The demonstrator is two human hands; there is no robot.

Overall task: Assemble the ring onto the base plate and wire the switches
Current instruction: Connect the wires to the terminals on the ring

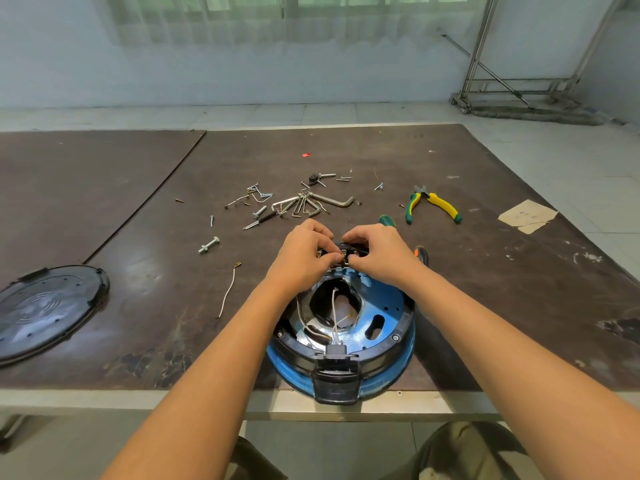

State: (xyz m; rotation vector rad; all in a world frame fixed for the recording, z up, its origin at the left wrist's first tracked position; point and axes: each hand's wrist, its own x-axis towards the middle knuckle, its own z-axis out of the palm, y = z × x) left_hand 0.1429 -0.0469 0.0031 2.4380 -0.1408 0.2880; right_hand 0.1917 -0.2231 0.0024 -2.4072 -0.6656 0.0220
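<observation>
A round blue base plate [388, 306] with a black ring [377, 353] around its rim lies upside down at the table's near edge. White wires [334, 317] run across its central opening. At the far rim sits a black switch panel [346, 252]. My left hand [304, 254] and my right hand [375, 251] both pinch this panel with curled fingers, which hide most of it.
Loose screws, bolts and hex keys [304, 202] are scattered beyond my hands. Green-and-yellow pliers [433, 204] lie at the right, a screwdriver handle [420, 254] beside my right wrist. A black round cover [48, 310] rests at the left, a loose white wire [228, 289] near it.
</observation>
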